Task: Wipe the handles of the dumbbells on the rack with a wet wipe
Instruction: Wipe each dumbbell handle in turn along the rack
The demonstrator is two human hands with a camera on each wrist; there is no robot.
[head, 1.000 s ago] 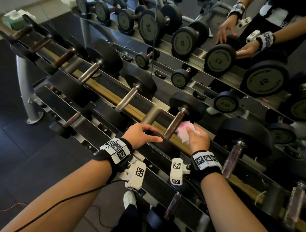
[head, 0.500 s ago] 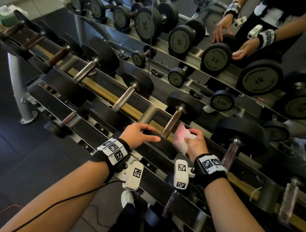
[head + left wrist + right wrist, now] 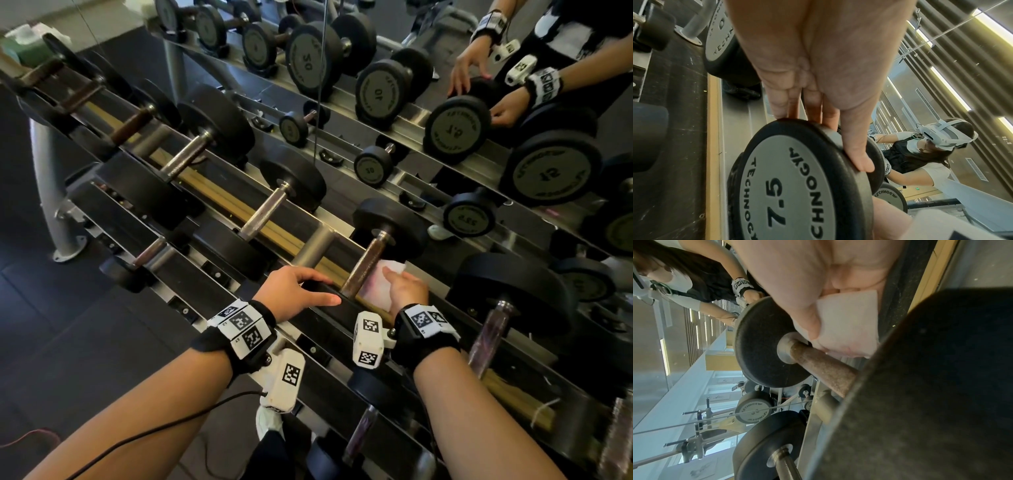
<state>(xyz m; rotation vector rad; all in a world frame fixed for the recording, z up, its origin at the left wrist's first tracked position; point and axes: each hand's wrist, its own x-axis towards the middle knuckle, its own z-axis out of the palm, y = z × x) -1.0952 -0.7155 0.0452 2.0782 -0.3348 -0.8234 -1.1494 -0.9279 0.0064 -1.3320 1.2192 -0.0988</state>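
Observation:
A black dumbbell with a rusty brown handle [image 3: 363, 265] lies across the rack's upper tier. My left hand [image 3: 308, 287] grips its near head [image 3: 342, 306], marked 7.5 in the left wrist view [image 3: 787, 186], with fingers over the rim [image 3: 855, 146]. My right hand [image 3: 404, 284] pinches a white wet wipe [image 3: 380, 284] just right of the handle, near its far head [image 3: 390, 226]. In the right wrist view the thumb [image 3: 813, 318] pins the wipe [image 3: 849, 324], whose lower edge meets the handle [image 3: 818, 365].
More dumbbells lie either side: a steel handle [image 3: 263, 212] to the left, a plastic-wrapped one [image 3: 489, 335] to the right. A lower tier holds smaller ones [image 3: 147, 251]. A mirror behind reflects dumbbells [image 3: 459, 126] and my hands. A green pack [image 3: 20, 48] sits far left.
My right hand has slid the wipe a little along the right side of the rusty handle and spread it flatter. My left hand has stayed on the near head.

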